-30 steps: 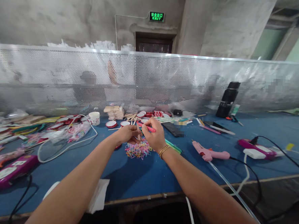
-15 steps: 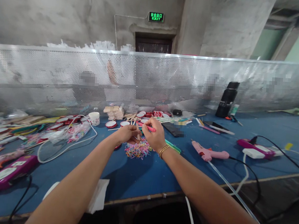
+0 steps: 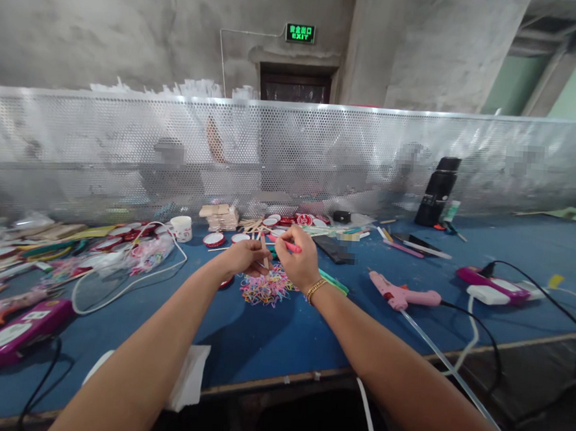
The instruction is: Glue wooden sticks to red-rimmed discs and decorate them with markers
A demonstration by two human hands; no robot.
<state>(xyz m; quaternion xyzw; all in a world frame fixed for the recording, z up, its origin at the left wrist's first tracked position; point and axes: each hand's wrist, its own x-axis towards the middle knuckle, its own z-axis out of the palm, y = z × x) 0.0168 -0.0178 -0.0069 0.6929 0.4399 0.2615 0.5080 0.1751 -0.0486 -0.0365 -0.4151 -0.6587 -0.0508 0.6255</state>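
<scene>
My left hand (image 3: 244, 256) is closed on a narrow wooden craft stick (image 3: 265, 248), which it holds upright. In my right hand (image 3: 301, 260) a pinkish-red marker pen (image 3: 293, 248) is gripped like a writing tool, its tip end at or very near the stick; whether they touch I cannot tell. Below both hands lies a loose heap of small multicoloured bands (image 3: 265, 292) on the blue tabletop (image 3: 280, 342). Green pens (image 3: 333, 282) lie just beside my right wrist.
At the right are a pink glue gun (image 3: 403, 294), a purple power strip (image 3: 498, 288) and a black bottle (image 3: 438, 192). Red-rimmed round tins (image 3: 214, 239), a paper cup (image 3: 181, 228) and stacked wooden sticks (image 3: 219, 216) stand behind. A perforated metal screen (image 3: 291, 157) runs along the back.
Both hands stay almost where they were, still holding the stick and the pen. Only a very slight shift of the pen and fingers shows.
</scene>
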